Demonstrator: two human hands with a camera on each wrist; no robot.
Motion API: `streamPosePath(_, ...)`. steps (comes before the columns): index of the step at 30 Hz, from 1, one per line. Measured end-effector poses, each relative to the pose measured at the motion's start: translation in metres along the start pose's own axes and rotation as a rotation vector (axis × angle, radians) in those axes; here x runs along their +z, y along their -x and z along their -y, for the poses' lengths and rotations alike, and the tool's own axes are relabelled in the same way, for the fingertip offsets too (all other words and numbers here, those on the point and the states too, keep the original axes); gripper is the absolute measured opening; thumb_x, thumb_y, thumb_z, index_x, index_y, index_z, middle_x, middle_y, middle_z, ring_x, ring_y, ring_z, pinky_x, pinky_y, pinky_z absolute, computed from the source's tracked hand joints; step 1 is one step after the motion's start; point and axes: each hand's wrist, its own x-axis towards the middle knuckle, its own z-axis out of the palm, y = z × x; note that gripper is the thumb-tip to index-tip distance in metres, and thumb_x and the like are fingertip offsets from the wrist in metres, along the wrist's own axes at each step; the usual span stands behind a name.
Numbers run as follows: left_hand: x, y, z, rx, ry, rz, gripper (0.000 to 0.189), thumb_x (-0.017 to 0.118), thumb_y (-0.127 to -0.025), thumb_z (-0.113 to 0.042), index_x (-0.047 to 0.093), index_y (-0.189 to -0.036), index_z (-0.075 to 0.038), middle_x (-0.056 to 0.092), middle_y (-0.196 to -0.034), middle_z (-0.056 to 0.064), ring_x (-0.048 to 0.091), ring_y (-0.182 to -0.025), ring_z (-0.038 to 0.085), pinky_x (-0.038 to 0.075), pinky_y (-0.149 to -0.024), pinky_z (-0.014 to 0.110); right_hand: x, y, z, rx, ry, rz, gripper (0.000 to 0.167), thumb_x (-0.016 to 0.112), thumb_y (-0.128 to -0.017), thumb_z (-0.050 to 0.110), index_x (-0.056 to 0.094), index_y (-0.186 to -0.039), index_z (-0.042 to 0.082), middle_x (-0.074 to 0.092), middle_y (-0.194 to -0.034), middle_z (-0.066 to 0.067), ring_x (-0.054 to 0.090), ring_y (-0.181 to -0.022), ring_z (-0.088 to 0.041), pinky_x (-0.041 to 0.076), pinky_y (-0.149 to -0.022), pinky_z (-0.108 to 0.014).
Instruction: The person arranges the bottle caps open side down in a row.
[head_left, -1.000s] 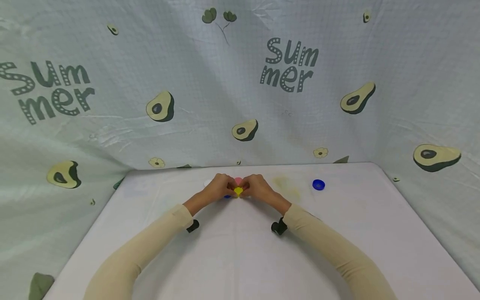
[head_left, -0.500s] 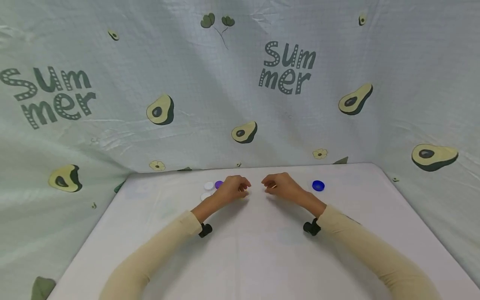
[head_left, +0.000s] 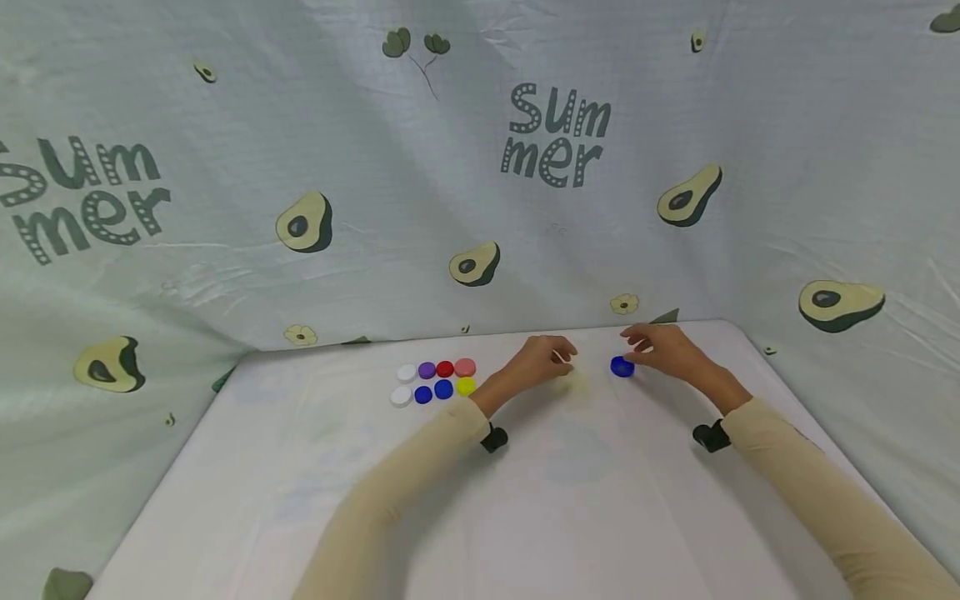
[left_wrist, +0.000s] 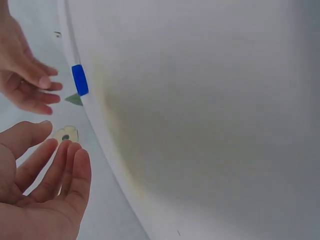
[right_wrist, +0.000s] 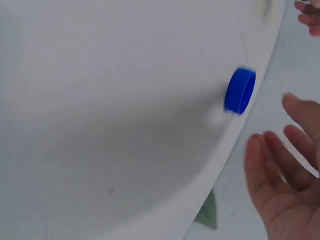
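Observation:
A blue bottle cap (head_left: 622,367) lies on the table at the right; the right wrist view shows the same blue cap (right_wrist: 240,90) from its side. My right hand (head_left: 666,350) hovers at the cap's right edge, fingers relaxed and slightly bent. In the right wrist view a gap separates the hand (right_wrist: 285,175) from the cap. Left of the cap, my left hand (head_left: 536,364) is above the table with loosely bent fingers and nothing in them. The left wrist view has the left hand (left_wrist: 45,180) in front, palm showing, and the blue cap (left_wrist: 80,80) beyond it.
Two short rows of caps lie on the table (head_left: 480,500), left of my hands: white (head_left: 407,373), purple (head_left: 427,370), red (head_left: 445,368), pink (head_left: 465,367), blue (head_left: 443,389) and yellow (head_left: 466,385) among them. A printed cloth (head_left: 405,167) hangs behind the table's back edge.
Both hands have moved right from the cap rows, where they held a yellow cap together one second ago. The yellow cap now lies in the front row; the right hand has reached the lone blue cap.

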Motion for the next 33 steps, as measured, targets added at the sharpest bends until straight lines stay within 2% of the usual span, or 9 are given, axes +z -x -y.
streamPosePath(4, 0.016, -0.022, -0.010, -0.035, 0.032, 0.000, 0.035, 0.073, -0.095, -0.007, 0.065, -0.127, 0.002, 0.070, -0.117, 0.014, 0.067, -0.103, 0.019, 0.054, -0.086, 0.020, -0.004, 0.003, -0.015, 0.072, -0.014, 0.118, 0.057, 0.078, -0.091, 0.018, 0.054, -0.136, -0.008, 0.065, -0.120, -0.026, 0.064, -0.111, -0.041, 0.056, -0.093, -0.051)
streamPosePath(7, 0.028, -0.032, -0.017, -0.070, 0.036, 0.004, 0.041, 0.074, -0.093, -0.007, 0.063, -0.131, 0.001, 0.068, -0.122, 0.014, 0.066, -0.107, 0.021, 0.054, -0.089, 0.023, 0.000, 0.001, -0.021, 0.095, -0.026, 0.159, 0.059, 0.079, -0.090, 0.019, 0.054, -0.136, -0.008, 0.066, -0.118, -0.024, 0.063, -0.109, -0.038, 0.055, -0.095, -0.051)
streamPosePath(11, 0.041, -0.043, -0.025, -0.139, 0.067, -0.033, 0.047, 0.078, -0.090, -0.006, 0.061, -0.134, -0.001, 0.067, -0.123, 0.013, 0.064, -0.107, 0.021, 0.053, -0.090, 0.024, 0.005, -0.004, -0.022, 0.093, -0.009, 0.126, 0.056, 0.081, -0.088, 0.016, 0.058, -0.132, -0.007, 0.068, -0.113, -0.022, 0.064, -0.106, -0.037, 0.056, -0.093, -0.050)
streamPosePath(14, 0.050, -0.050, -0.028, -0.188, 0.088, -0.066, 0.050, 0.081, -0.087, -0.006, 0.061, -0.132, -0.002, 0.069, -0.117, 0.012, 0.064, -0.100, 0.018, 0.053, -0.084, 0.021, 0.007, -0.008, -0.022, 0.091, -0.008, 0.108, 0.051, 0.082, -0.087, 0.015, 0.061, -0.129, -0.006, 0.069, -0.111, -0.021, 0.065, -0.104, -0.035, 0.057, -0.090, -0.047)
streamPosePath(18, 0.060, -0.058, -0.029, -0.227, 0.102, -0.076, 0.051, 0.084, -0.083, -0.006, 0.063, -0.130, 0.000, 0.070, -0.111, 0.010, 0.063, -0.092, 0.014, 0.052, -0.076, 0.017, 0.009, -0.009, -0.020, 0.084, -0.024, 0.093, 0.043, 0.082, -0.086, 0.013, 0.067, -0.122, -0.006, 0.071, -0.108, -0.019, 0.067, -0.101, -0.034, 0.059, -0.086, -0.044)
streamPosePath(23, 0.065, -0.063, -0.031, -0.251, 0.137, -0.096, 0.046, 0.084, -0.084, -0.004, 0.066, -0.126, 0.003, 0.073, -0.110, 0.011, 0.067, -0.093, 0.015, 0.054, -0.076, 0.018, 0.009, -0.007, -0.019, 0.065, -0.038, 0.054, 0.034, 0.082, -0.086, 0.011, 0.072, -0.114, -0.005, 0.075, -0.105, -0.016, 0.069, -0.097, -0.032, 0.060, -0.082, -0.041)
streamPosePath(29, 0.067, -0.065, -0.027, -0.238, 0.145, -0.137, 0.040, 0.084, -0.083, -0.006, 0.070, -0.120, 0.003, 0.075, -0.106, 0.011, 0.068, -0.092, 0.015, 0.053, -0.075, 0.016, 0.008, -0.007, -0.021, 0.042, -0.039, 0.027, 0.033, 0.084, -0.084, 0.012, 0.075, -0.110, -0.005, 0.076, -0.102, -0.015, 0.072, -0.092, -0.028, 0.060, -0.075, -0.036)
streamPosePath(33, 0.068, -0.061, -0.026, -0.228, 0.183, -0.162, 0.035, 0.084, -0.084, -0.006, 0.072, -0.115, 0.004, 0.075, -0.102, 0.011, 0.067, -0.088, 0.014, 0.052, -0.076, 0.017, 0.009, -0.004, -0.020, 0.024, -0.056, 0.020, 0.033, 0.084, -0.084, 0.013, 0.074, -0.110, -0.006, 0.076, -0.101, -0.015, 0.072, -0.089, -0.025, 0.059, -0.073, -0.034)
